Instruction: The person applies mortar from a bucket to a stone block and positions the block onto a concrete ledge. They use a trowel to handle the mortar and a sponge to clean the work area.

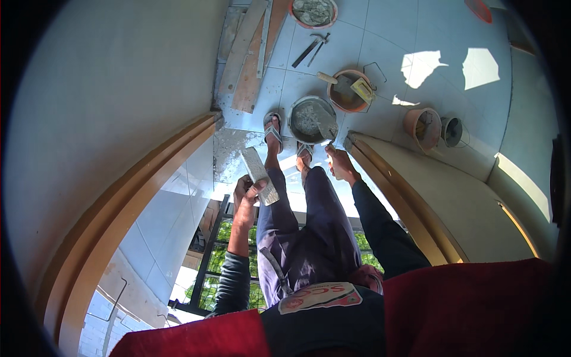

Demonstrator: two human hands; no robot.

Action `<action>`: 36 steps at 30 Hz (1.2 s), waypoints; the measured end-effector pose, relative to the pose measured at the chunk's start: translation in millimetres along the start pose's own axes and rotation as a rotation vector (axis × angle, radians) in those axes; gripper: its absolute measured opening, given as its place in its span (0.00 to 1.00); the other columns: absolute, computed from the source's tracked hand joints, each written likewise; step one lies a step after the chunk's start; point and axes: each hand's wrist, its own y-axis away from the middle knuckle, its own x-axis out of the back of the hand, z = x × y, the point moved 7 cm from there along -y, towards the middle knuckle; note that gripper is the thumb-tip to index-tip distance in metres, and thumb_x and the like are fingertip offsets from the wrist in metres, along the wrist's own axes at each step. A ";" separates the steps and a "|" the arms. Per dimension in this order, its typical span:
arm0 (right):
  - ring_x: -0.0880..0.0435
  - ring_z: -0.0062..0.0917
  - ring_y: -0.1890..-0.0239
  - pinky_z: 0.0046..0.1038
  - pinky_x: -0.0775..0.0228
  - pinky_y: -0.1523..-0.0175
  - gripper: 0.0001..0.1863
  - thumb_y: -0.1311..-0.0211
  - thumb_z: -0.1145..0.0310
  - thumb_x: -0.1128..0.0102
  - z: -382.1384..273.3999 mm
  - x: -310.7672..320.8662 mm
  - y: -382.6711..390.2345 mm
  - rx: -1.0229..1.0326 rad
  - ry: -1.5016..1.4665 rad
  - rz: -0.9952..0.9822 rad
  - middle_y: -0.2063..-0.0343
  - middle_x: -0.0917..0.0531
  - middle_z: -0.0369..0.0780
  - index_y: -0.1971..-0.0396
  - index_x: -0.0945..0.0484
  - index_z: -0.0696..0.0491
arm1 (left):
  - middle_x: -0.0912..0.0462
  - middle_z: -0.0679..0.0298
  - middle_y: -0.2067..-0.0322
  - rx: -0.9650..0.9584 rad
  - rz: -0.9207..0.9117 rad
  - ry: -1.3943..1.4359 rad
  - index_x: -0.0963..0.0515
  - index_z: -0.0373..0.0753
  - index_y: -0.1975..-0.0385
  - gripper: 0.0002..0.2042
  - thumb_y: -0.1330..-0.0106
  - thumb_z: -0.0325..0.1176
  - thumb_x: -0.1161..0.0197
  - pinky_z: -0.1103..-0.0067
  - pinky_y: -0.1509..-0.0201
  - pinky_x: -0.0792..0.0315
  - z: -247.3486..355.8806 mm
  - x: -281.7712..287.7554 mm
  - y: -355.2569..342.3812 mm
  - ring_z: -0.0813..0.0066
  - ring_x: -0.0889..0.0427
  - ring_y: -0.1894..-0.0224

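Note:
My left hand [242, 195] is wrapped round a grey brick-shaped block [256, 166], held up at a tilt in front of my left leg. In my right hand [342, 165] is the handle of a trowel [328, 127]. The trowel's blade reaches into a dark round bucket [291, 122] by my right foot and meets the grey mortar [309, 113] inside. My fingers cover most of the handle.
An orange bucket [331, 95] holding tools stands behind the mortar bucket. Two more buckets, one orange [410, 122] and one dark [454, 143], stand right. A hammer [318, 40], long boards [253, 74] and a mortar-filled basin [292, 16] lie farther off. Wooden door frames [119, 205] flank me.

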 end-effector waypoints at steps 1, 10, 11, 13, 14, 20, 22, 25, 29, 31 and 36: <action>0.27 0.20 0.87 0.27 0.34 0.82 0.25 0.35 0.45 0.37 -4.1 1.4 -4.5 0.021 0.095 -0.003 0.83 0.26 0.35 0.68 0.26 0.55 | 0.21 0.61 0.55 -0.001 -0.012 0.020 0.28 0.31 0.44 0.40 0.51 0.54 0.26 0.75 0.53 0.31 3.5 2.6 7.1 0.73 0.22 0.55; 0.22 0.49 0.42 0.47 0.30 0.39 0.22 0.38 0.58 0.47 17.8 -5.6 -154.3 0.084 0.665 0.043 0.48 0.20 0.57 0.50 0.23 0.57 | 0.23 0.61 0.54 0.113 -0.007 0.332 0.30 0.32 0.45 0.32 0.43 0.47 0.27 0.69 0.46 0.27 -75.0 -12.4 -35.1 0.70 0.22 0.51; 0.21 0.50 0.43 0.47 0.30 0.40 0.22 0.36 0.56 0.48 12.9 -10.0 -162.7 0.097 0.732 0.066 0.48 0.19 0.56 0.50 0.22 0.55 | 0.23 0.61 0.54 0.135 0.005 0.342 0.30 0.32 0.45 0.32 0.43 0.47 0.27 0.69 0.46 0.27 -83.9 -14.2 -40.2 0.70 0.22 0.51; 0.20 0.52 0.47 0.47 0.29 0.41 0.23 0.33 0.51 0.49 3.6 -12.4 -179.6 0.116 1.030 0.215 0.51 0.19 0.57 0.52 0.21 0.55 | 0.23 0.61 0.54 0.190 0.025 0.347 0.30 0.32 0.45 0.33 0.44 0.47 0.27 0.69 0.46 0.27 -101.4 -18.3 -46.2 0.70 0.22 0.52; 0.19 0.53 0.50 0.47 0.29 0.43 0.25 0.32 0.49 0.49 -9.4 -5.4 -196.9 0.176 1.031 0.258 0.54 0.18 0.56 0.53 0.21 0.56 | 0.23 0.60 0.53 0.216 0.024 0.380 0.31 0.32 0.45 0.33 0.44 0.47 0.27 0.69 0.46 0.27 -110.8 -21.4 -50.0 0.70 0.22 0.51; 0.19 0.31 0.71 0.31 0.29 0.70 0.33 0.25 0.38 0.60 -125.0 -31.6 -283.6 -0.077 -0.782 0.144 0.69 0.17 0.45 0.57 0.23 0.57 | 0.24 0.60 0.53 0.291 0.100 0.397 0.32 0.32 0.43 0.34 0.43 0.46 0.27 0.71 0.44 0.27 -135.6 6.4 -59.6 0.70 0.23 0.51; 0.21 0.29 0.73 0.28 0.32 0.73 0.30 0.25 0.41 0.59 -138.6 39.1 -330.6 -0.007 -0.995 0.060 0.71 0.19 0.44 0.60 0.25 0.56 | 0.24 0.61 0.53 0.313 0.025 0.359 0.32 0.33 0.44 0.33 0.43 0.46 0.27 0.71 0.44 0.28 -134.9 -11.0 -72.3 0.71 0.23 0.51; 0.27 0.24 0.78 0.23 0.37 0.77 0.24 0.26 0.47 0.59 -140.8 44.4 -341.1 0.041 -1.229 -0.013 0.75 0.23 0.41 0.67 0.29 0.56 | 0.26 0.64 0.52 0.308 0.031 0.316 0.32 0.35 0.41 0.34 0.42 0.49 0.29 0.70 0.41 0.32 -124.4 -1.0 -76.3 0.70 0.25 0.47; 0.37 0.17 0.86 0.20 0.45 0.82 0.20 0.29 0.54 0.59 -145.1 27.1 -272.3 0.008 -1.279 0.038 0.83 0.31 0.34 0.74 0.32 0.54 | 0.24 0.63 0.56 0.235 0.103 0.305 0.29 0.35 0.46 0.29 0.42 0.46 0.28 0.75 0.48 0.30 -99.7 19.6 -61.6 0.74 0.24 0.54; 0.39 0.15 0.87 0.18 0.48 0.84 0.21 0.29 0.51 0.57 -145.8 37.8 -229.3 -0.032 -1.363 -0.035 0.83 0.32 0.32 0.75 0.33 0.52 | 0.24 0.63 0.56 0.196 0.099 0.303 0.29 0.35 0.47 0.29 0.42 0.46 0.28 0.75 0.49 0.30 -77.9 11.8 -50.3 0.75 0.24 0.54; 0.42 0.15 0.88 0.18 0.51 0.84 0.19 0.30 0.51 0.53 -145.0 53.7 -147.7 0.004 -1.263 -0.077 0.84 0.33 0.31 0.77 0.33 0.49 | 0.22 0.64 0.58 0.093 0.113 0.357 0.28 0.34 0.48 0.30 0.43 0.48 0.27 0.75 0.52 0.28 -47.4 22.0 -3.5 0.75 0.23 0.58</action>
